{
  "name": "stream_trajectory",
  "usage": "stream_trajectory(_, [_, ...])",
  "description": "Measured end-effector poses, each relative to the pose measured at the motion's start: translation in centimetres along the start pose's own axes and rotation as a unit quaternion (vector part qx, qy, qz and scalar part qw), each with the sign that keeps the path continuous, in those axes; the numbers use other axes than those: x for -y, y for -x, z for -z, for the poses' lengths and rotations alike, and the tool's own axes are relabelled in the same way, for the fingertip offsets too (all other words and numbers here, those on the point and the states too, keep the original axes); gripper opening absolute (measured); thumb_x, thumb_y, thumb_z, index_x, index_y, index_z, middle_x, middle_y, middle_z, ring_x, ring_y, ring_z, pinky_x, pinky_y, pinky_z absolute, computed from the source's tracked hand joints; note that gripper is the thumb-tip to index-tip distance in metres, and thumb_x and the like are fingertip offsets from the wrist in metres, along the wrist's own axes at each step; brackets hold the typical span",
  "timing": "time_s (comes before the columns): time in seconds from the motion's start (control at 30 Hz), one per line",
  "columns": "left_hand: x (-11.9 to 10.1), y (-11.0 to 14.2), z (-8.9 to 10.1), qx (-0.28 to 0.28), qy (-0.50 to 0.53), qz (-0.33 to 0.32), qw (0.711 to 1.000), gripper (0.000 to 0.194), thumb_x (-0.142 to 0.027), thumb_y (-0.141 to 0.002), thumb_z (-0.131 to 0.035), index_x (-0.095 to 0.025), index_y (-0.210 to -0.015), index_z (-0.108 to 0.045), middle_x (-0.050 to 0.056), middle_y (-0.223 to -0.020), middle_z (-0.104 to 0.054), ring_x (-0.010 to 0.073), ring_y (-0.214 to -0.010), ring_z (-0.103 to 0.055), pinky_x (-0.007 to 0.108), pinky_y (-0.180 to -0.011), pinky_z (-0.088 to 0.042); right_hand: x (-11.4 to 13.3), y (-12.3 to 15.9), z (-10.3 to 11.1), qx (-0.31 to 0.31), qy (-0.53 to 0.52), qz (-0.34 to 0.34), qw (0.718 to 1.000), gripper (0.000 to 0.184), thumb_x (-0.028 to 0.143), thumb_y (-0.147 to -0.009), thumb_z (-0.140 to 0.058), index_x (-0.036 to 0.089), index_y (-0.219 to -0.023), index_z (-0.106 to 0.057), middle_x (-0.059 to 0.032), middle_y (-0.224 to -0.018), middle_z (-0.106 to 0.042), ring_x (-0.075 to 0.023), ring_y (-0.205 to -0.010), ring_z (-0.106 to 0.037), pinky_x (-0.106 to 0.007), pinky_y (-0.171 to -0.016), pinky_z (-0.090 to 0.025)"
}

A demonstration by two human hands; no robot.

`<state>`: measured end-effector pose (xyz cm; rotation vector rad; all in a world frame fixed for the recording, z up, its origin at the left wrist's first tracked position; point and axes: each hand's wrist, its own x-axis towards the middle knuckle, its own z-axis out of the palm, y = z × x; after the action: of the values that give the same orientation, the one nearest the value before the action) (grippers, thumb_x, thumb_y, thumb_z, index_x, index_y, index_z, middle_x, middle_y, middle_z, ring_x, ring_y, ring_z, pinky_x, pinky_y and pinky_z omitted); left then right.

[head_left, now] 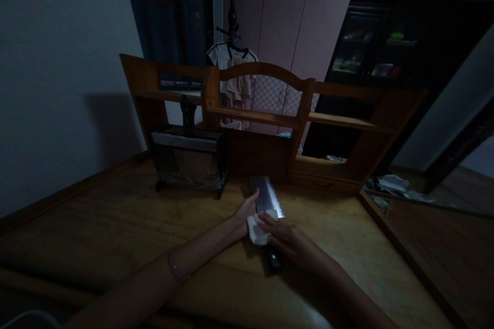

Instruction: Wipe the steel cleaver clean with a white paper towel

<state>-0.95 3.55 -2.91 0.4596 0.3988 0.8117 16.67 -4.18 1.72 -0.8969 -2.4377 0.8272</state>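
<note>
A cleaver [266, 195] with a broad shiny blade is above the wooden tabletop, its black handle [275, 261] pointing toward me. My left hand [247, 213] grips the blade along its left edge, thumb up on the metal. A folded white cloth or tissue [258, 231] lies over the lower part of the blade. My right hand [285, 236] presses this white piece against the blade with its fingers, which hide part of the blade and the start of the handle.
A dark knife holder [184, 141] with a black handle sticking up stands at the back left. Behind runs a wooden shelf unit [262, 121] along the edge of the wooden tabletop [116, 236]. A wall is on the left. The room is dim.
</note>
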Motion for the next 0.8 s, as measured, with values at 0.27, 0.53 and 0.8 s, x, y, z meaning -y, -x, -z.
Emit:
stream_trajectory(0.27, [0.0,0.0,0.0,0.020,-0.008,0.016,1.000,0.061,-0.064,-0.087,-0.041,-0.008,-0.099,-0.063,0.012,-0.078,-0.069,0.0244,-0.069,-0.066,0.036,-0.078,-0.047,1.0,0.8,0.3,0.017,0.023,-0.047,0.998,0.065,0.034,-0.081,-0.065,0.033,-0.141,-0.040,-0.0026,-0.156,-0.019,-0.0287,-0.139,-0.029,-0.047,-0.113,-0.025])
stream_trajectory(0.53, [-0.1,0.2,0.0,0.003,-0.027,0.027,0.999,0.062,-0.065,-0.087,-0.039,-0.009,-0.100,-0.062,0.012,-0.077,-0.069,0.0245,-0.066,-0.067,0.037,-0.077,-0.048,1.3,0.8,-0.2,0.065,-0.005,-0.036,0.997,0.078,0.017,-0.076,-0.061,0.032,-0.145,-0.030,0.0012,-0.158,0.002,-0.0255,-0.145,-0.002,-0.048,-0.116,-0.013])
stream_trajectory(0.8, [-0.3,0.7,-0.8,-0.002,-0.021,0.023,1.000,0.057,-0.061,-0.089,-0.041,-0.009,-0.101,-0.061,0.015,-0.082,-0.070,0.0284,-0.075,-0.069,0.040,-0.079,-0.049,1.0,0.4,-1.3,-0.015,0.020,-0.021,0.999,0.060,0.012,-0.081,-0.052,0.028,-0.138,-0.045,-0.0022,-0.157,-0.017,-0.0245,-0.144,-0.017,-0.050,-0.115,-0.021])
